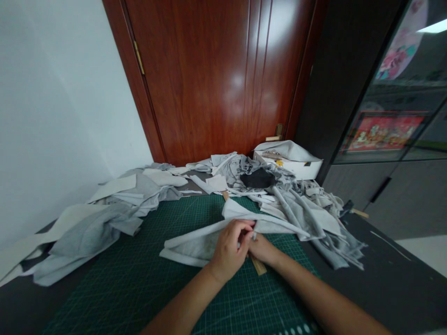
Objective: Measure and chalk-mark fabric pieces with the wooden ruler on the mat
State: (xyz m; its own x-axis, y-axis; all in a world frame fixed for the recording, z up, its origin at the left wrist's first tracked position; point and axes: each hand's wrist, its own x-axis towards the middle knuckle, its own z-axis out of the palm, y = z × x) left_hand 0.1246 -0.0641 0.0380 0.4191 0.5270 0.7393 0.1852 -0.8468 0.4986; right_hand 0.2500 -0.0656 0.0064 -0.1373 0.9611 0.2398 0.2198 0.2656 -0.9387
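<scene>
A light grey piece of fabric (pixel 199 243) with pale folded edges spreads out to both sides of my hands above a green cutting mat (pixel 167 298). My left hand (pixel 231 246) is closed, with fingers and thumb pinching the fabric near its middle. Right beside it, my right hand (pixel 262 247) is closed on the same fabric; its fingertips are partly hidden behind my left hand. Beneath the fabric and my hands lies a wooden ruler (pixel 259 266), of which only the two ends show.
Heaps of grey fabric pieces (pixel 120 218) line the left side, with more strips (pixel 314 214) at the right. A black cloth (pixel 258 178) lies among the scraps at the back. A white box (pixel 303 170) stands at the back right, before a wooden door (pixel 209 83).
</scene>
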